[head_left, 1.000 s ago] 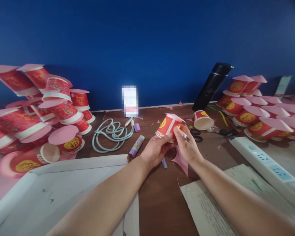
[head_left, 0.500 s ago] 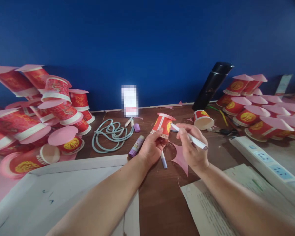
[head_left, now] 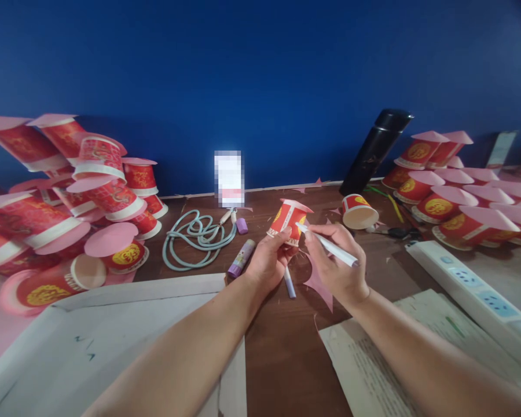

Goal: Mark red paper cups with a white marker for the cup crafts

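Note:
My left hand (head_left: 267,260) grips a red paper cup (head_left: 286,219) held upside down, with a pink paper piece covering its upturned base. My right hand (head_left: 336,263) pinches a white pen (head_left: 330,246) whose tip touches the cup's side. Both hands hover over the brown table (head_left: 282,347). A pink paper scrap (head_left: 319,284) and a small pen cap (head_left: 289,285) lie below them.
Piles of red cups with pink tops sit at the left (head_left: 91,191) and right (head_left: 451,197). A purple glue stick (head_left: 241,258), coiled cable (head_left: 197,231), open cup (head_left: 358,211), black flask (head_left: 375,150), scissors (head_left: 395,233), power strip (head_left: 469,289) and papers (head_left: 113,330) lie around.
My right hand drew back from the cup with the white pen, then brought the pen tip against the cup's side. My left hand turned the cup slightly.

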A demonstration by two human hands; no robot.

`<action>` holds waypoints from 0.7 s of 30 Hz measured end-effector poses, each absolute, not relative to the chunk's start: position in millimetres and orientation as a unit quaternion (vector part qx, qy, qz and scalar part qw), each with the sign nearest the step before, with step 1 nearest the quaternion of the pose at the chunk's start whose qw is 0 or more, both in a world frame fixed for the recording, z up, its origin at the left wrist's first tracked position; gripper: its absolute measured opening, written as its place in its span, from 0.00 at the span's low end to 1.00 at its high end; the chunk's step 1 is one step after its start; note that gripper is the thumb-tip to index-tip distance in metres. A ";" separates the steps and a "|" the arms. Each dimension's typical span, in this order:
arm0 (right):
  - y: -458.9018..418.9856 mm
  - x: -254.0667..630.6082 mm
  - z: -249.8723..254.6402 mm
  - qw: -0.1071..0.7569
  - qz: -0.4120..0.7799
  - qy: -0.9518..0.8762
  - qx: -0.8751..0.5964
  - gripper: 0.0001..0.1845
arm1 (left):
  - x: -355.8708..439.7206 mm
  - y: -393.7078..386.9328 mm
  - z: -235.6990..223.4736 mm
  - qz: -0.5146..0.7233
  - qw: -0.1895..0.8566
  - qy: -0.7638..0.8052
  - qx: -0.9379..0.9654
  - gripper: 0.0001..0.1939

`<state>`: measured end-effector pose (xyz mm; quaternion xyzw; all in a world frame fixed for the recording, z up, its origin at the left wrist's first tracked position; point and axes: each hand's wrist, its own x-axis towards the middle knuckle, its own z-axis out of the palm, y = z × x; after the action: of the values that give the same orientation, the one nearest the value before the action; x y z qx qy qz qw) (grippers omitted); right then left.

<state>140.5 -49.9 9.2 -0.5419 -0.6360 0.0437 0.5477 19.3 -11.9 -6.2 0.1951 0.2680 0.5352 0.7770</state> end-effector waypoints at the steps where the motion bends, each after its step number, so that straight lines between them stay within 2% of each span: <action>1: -49.9 140.6 8.9 0.548 0.045 -0.638 -0.540 0.06 | 19.3 -11.7 -7.0 0.535 0.777 0.265 0.198 0.12; 21: -50.5 140.3 8.8 0.544 0.025 -0.656 -0.523 0.06 | 19.1 -12.9 -7.9 0.526 0.778 0.254 0.233 0.10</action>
<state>140.3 -50.5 8.8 -0.5227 -0.6560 0.0253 0.5439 19.1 -12.9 -7.9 0.2335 0.2535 0.5258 0.7776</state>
